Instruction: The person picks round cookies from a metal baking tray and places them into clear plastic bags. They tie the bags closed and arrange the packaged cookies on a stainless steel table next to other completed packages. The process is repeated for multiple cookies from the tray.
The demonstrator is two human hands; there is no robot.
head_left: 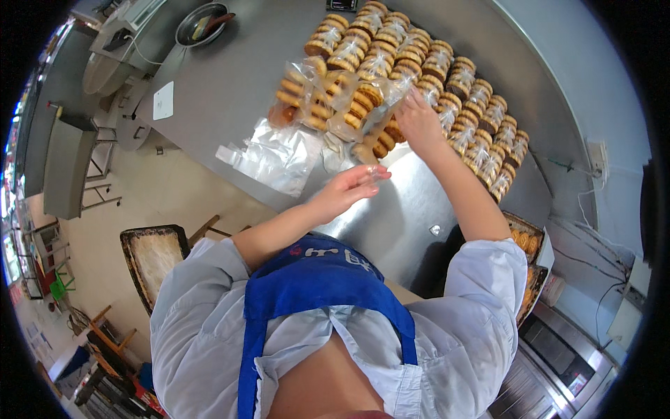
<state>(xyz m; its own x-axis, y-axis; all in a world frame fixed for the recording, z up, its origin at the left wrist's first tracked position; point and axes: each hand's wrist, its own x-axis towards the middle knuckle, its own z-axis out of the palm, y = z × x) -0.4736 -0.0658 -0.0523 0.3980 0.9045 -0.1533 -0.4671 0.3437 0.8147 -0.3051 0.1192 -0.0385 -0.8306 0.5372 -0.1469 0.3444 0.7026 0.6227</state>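
Observation:
My right hand reaches to the front edge of the packed rows, its fingers closed at the upper end of a clear bag of round cookies. That bag leans on the metal table, and my hand hides part of its film. Nearer to me, my left hand hovers with its fingers stretched out and apart. Something small and shiny shows by its fingertips, too small to name. Left of the held bag stand other clear bags of cookies with loose tops. A pile of flat clear plastic bags lies beside them.
Rows of tied cookie bags fill the table's far right. A dark bowl with a brush stands at the far left, near a white card. Trays of baked goods sit by my right elbow; a worn tray is at my left.

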